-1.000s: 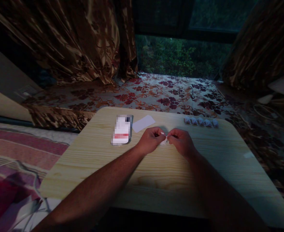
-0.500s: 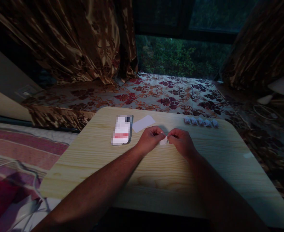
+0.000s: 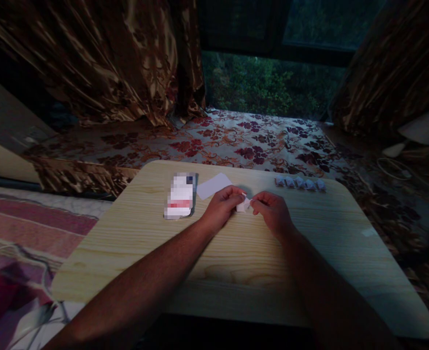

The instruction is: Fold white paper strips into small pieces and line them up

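Note:
Between my two hands is a small piece of folded white paper (image 3: 242,205), held just above the wooden table (image 3: 185,272). My left hand (image 3: 223,204) is closed, pinching the paper's left side between thumb and fingers. On the other side, my right hand (image 3: 271,208) is closed too, its thumb and forefinger gripping the paper's right edge. Beyond my left hand lies a flat white paper sheet (image 3: 213,185). Several small folded paper pieces (image 3: 300,183) stand in a row near the table's far right edge.
A phone (image 3: 180,194), partly blurred out, lies left of the sheet. Near the right table edge is a small pale patch (image 3: 368,232). A flower-patterned ledge (image 3: 251,136) adjoins the far side, with a striped bed (image 3: 50,218) to the left and a lamp (image 3: 424,127) at right.
The folded paper shows more between my hands, with a pointed shape now visible. My fingers have shifted slightly apart. The whole view has moved a little.

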The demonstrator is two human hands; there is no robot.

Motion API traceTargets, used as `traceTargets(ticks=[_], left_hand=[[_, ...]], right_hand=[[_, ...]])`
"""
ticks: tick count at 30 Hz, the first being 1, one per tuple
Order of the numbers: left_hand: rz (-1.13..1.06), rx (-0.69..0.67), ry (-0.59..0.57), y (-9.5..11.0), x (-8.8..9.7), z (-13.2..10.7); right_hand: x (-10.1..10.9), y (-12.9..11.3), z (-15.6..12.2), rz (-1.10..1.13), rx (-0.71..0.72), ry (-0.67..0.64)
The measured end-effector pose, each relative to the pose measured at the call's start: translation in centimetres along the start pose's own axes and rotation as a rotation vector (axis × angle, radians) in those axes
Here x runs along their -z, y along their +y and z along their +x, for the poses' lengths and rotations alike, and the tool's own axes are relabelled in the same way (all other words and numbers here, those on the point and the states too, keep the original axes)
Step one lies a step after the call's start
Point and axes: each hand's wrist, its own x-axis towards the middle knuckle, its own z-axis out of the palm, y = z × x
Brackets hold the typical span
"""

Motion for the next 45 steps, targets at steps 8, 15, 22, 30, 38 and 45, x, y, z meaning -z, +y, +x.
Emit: traceTargets(ticks=[8, 15, 22, 30, 38, 45], left_hand=[[-0.016, -0.078, 0.018, 0.0, 0.0, 0.2], [0.055, -0.107, 0.138, 0.1, 0.9, 0.7], [0.063, -0.070, 0.112, 0.1, 0.8, 0.7], [0.009, -0.092, 0.147, -0.1, 0.7, 0.8], [-0.091, -0.014, 0.102, -0.4, 0.6, 0.7], [-0.008, -0.021, 0.029, -0.5, 0.2, 0.5]], right_hand=[[0.3, 0.1, 0.3, 0.088, 0.016, 0.044], [-0.2, 0.3, -0.1, -0.062, 0.172, 0.081], [-0.4, -0.4, -0.7, -0.230, 0.451, 0.036], [-0.4, 0.2, -0.5, -0.286, 0.498, 0.061], [-0.5, 0.3, -0.4, -0.292, 0.486, 0.131], [-0.7, 0.1, -0.6, -0.304, 0.473, 0.139]])
